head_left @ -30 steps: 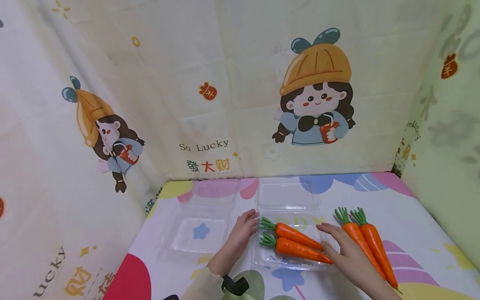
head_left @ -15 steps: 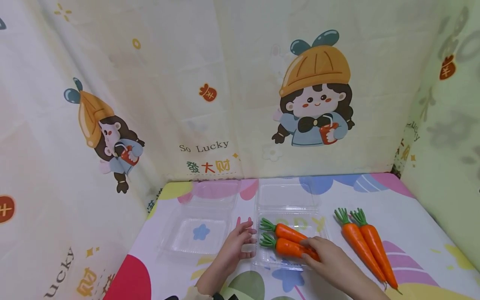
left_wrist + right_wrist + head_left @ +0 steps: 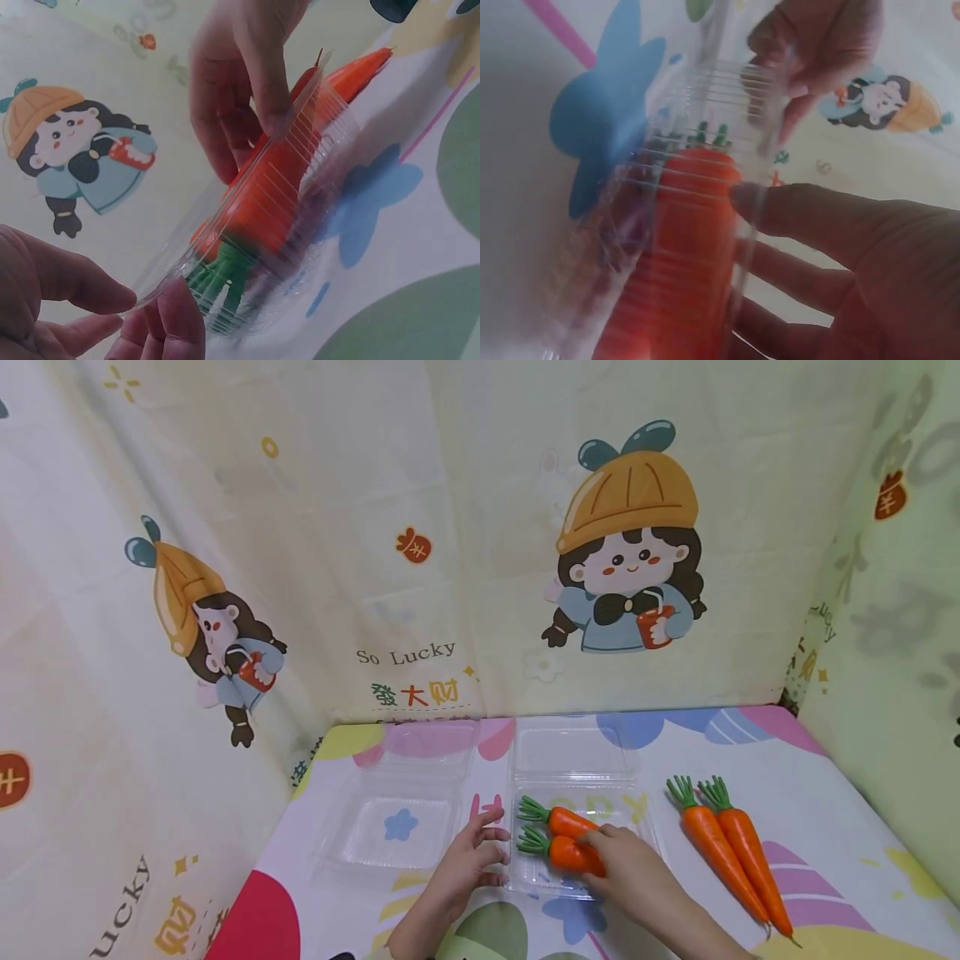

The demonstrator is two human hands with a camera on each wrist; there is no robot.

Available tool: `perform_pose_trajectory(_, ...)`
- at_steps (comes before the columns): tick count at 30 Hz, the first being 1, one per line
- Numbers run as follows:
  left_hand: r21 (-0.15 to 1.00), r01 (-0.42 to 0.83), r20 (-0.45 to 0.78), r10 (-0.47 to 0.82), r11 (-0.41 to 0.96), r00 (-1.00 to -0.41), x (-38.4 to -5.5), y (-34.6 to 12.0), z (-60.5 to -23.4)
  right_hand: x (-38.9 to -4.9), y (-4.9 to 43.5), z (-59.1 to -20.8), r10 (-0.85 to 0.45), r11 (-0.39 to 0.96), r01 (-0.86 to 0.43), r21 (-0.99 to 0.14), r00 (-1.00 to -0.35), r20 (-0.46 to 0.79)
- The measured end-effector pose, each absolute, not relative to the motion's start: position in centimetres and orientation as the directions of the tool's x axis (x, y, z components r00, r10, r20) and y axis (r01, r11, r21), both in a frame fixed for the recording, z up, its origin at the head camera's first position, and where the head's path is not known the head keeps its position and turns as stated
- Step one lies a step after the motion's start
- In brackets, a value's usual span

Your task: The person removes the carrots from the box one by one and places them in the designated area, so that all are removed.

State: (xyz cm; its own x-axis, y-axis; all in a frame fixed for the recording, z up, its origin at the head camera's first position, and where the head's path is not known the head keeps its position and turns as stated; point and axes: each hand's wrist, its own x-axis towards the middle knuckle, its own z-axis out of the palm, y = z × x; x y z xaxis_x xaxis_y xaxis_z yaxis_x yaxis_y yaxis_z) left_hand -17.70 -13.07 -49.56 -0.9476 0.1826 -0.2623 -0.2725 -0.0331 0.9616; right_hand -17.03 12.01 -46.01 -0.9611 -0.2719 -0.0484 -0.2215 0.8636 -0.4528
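Two orange toy-like carrots with green tops, the far carrot [image 3: 572, 822] and the near carrot [image 3: 573, 855], lie side by side in the right clear plastic clamshell box [image 3: 648, 822]. My right hand [image 3: 633, 872] reaches over their tapered ends, thumb and fingers curled about the near carrot. Whether it also touches the far carrot is hidden. At the box's left rim is my left hand [image 3: 468, 864]; in the left wrist view its thumb and fingers [image 3: 180, 319] pinch the rim beside the green tops. The box lid lies folded back, away from me.
A second clamshell box [image 3: 352, 827], lid also folded back, stands to the left. Two more carrots, a left one [image 3: 718, 852] and a right one [image 3: 752, 856], lie right of my right hand. Patterned curtains [image 3: 480, 610] enclose the table's back and sides.
My right hand has moved left along the carrots from their tips and closed about the near one. My left hand has drawn slightly back and stays at the box's left rim.
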Motion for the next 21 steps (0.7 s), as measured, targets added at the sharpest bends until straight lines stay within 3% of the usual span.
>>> perform_pose_trajectory(21,0.956,-0.292,-0.274,0.248,-0.036,-0.929,-17.8,-13.7,-49.6,-18.3,9.7,-47.7,-0.307,0.882,-0.318,-0.347,-0.948,0.087)
